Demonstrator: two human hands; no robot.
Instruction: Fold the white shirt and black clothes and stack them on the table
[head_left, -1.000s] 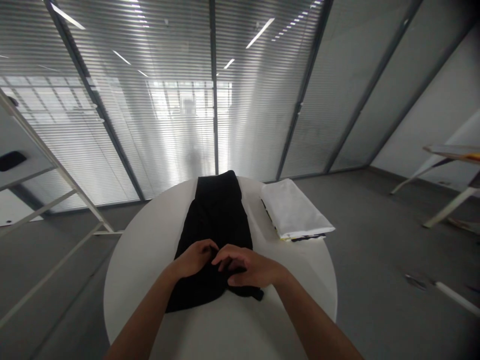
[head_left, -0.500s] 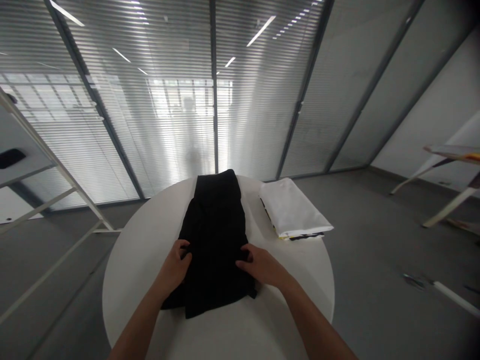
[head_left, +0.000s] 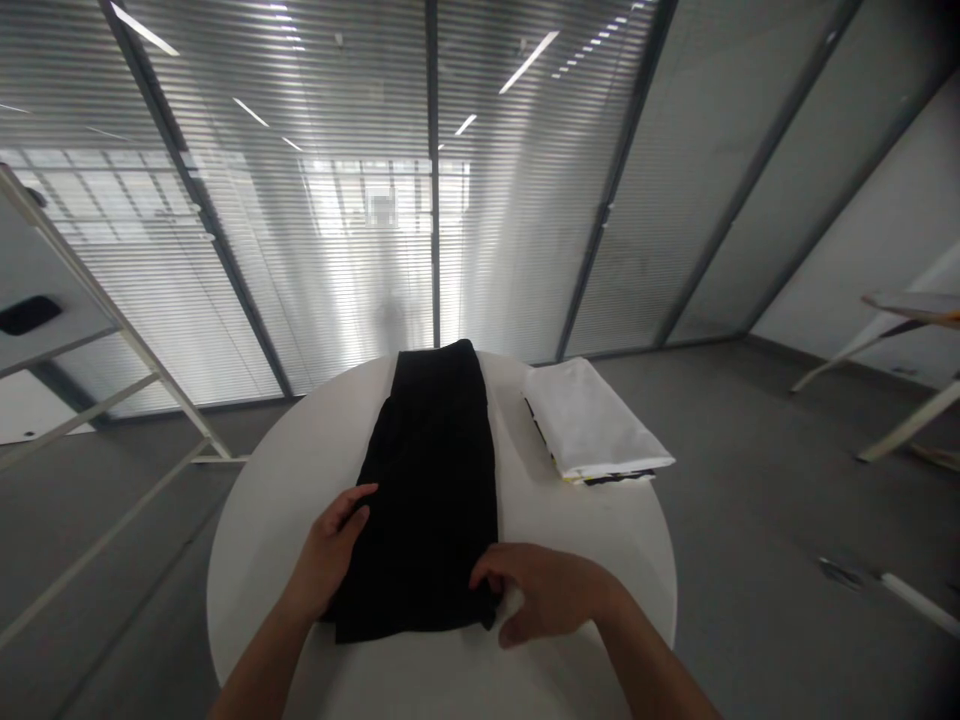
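Observation:
A black garment (head_left: 431, 480), folded into a long strip, lies flat on the round white table (head_left: 255, 560); its exact kind cannot be told. At its left edge, my left hand (head_left: 330, 550) rests with thumb and forefinger apart, the fingertips on the cloth. Near the lower right corner is my right hand (head_left: 559, 590). Its fingers touch the right edge of the cloth, and a gap shows between them and the thumb. To the right lies a folded stack topped by a white cloth (head_left: 596, 420), with dark and yellow edges showing underneath.
A whiteboard on a pale frame (head_left: 154, 375) stands at the left. Behind the table runs a glass partition with blinds (head_left: 360, 270). At far right, a table with angled legs (head_left: 911, 420) stands on the grey floor (head_left: 750, 520).
My right hand has moved down along the garment's right edge to its lower corner, its thumb now apart. My left hand has shifted slightly left and loosened. The garment's lower part lies straighter.

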